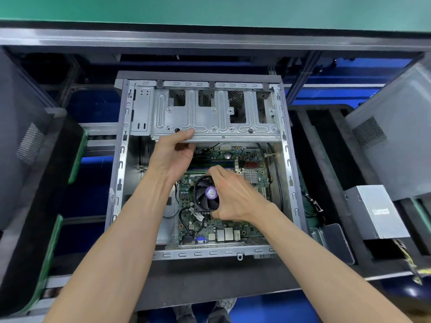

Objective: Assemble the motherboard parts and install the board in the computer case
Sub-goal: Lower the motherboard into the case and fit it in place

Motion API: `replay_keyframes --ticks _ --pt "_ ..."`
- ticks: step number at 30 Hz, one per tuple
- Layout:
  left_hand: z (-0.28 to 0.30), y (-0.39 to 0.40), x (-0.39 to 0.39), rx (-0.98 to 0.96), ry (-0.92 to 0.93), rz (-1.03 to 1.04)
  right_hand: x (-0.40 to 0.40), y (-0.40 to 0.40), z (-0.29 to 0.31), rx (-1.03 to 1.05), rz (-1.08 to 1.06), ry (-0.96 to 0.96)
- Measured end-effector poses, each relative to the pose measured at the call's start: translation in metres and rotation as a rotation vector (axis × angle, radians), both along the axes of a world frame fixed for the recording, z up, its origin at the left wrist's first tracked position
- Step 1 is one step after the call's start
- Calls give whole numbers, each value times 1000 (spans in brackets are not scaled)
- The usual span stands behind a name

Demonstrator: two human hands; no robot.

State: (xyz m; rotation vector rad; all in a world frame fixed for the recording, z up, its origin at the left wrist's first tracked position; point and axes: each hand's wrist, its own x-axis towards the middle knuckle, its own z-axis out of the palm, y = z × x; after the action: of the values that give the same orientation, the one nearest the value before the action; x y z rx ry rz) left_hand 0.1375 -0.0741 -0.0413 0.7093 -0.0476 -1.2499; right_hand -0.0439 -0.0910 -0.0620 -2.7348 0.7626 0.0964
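Note:
An open grey computer case point(289, 173) lies on its side in front of me. A green motherboard point(250, 166) sits inside it. On the board is a black CPU cooler fan point(205, 194) with a purple round label. My right hand point(233, 197) grips the fan from its right side, fingers curled over its far and near edges. My left hand point(173, 155) holds the near edge of the silver drive cage point(214, 115) at the far end of the case, thumb on top, fingers curled underneath.
A grey power supply point(375, 210) with loose wires lies to the right of the case. Other dark case panels point(28, 145) stand at left, a grey one point(396, 141) at right. A green bench surface point(210, 10) runs along the far side. Black cables point(186, 217) cross the board's near left.

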Motion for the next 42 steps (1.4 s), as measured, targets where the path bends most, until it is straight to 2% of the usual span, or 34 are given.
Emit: replay_keyframes --ticks 4,7,9,11,14,16,18,24,29,32,36,38,39,42 --pt "-1 -3 1 -4 -9 -15 0 -1 -2 30 -8 30" --pt "-2 -5 1 1 6 -12 0 3 5 -42 -87 27" --pt "-3 -4 2 -6 9 -16 0 7 12 -129 -250 -85" --pt "-4 -2 2 -14 14 -24 -1 11 15 -172 -517 -206" --pt "-5 -1 2 -12 17 -29 -8 14 15 -28 -880 -266" --pt "-5 -2 3 -11 20 -25 -13 13 17 -22 -969 -287" --pt "-5 -2 3 -11 18 -25 -15 11 18 -58 -989 -254" --pt "-6 0 3 -43 5 -47 -16 -12 19 42 -998 -50" --pt "-5 1 3 -42 0 -59 -14 -17 20 -138 -872 105" --pt "-4 1 2 -34 -7 -54 -11 -12 16 -234 -878 -3" --pt "-2 0 1 -46 -5 -48 -2 -5 10 -143 -534 -157" --pt "-3 1 1 -50 -13 -58 -6 -7 9 -100 -485 -177" --pt "-3 1 1 -51 -12 -60 -9 -8 10 -128 -515 -171" --pt "-4 1 2 -47 -10 -57 -20 -8 14 -385 -587 -170"
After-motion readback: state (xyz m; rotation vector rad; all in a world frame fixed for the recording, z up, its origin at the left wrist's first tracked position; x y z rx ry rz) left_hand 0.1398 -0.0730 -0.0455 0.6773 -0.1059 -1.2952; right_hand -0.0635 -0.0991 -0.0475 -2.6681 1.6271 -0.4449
